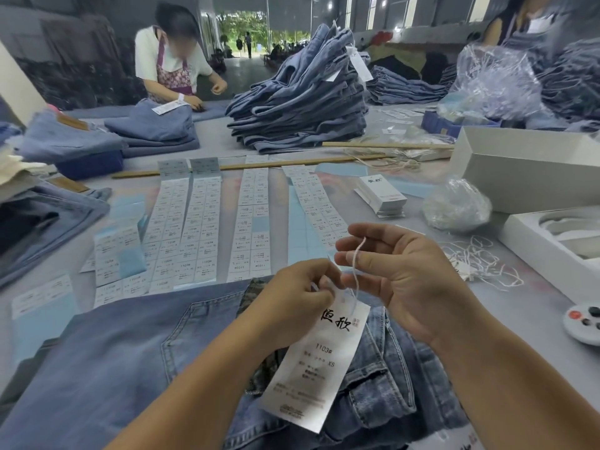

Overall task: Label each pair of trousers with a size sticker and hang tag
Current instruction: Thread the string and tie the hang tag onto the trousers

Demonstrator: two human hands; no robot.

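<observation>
Sticker sheets [201, 222]: laid in rows on the desk [406, 203], some squares already peeled.
Trousers [136, 358]: flat on the near desk edge, under both hands.
Left hand [302, 287]: pinching the hang tag's top.
Hang tag [319, 362]: size sticker appears on; not yet tied.
Right hand [389, 271]: fingers curled, holding white string [357, 264].
Finished pile [302, 99]: tagged, stacked behind.
Left to do: thread the string, judging by this, and fasten it.
</observation>
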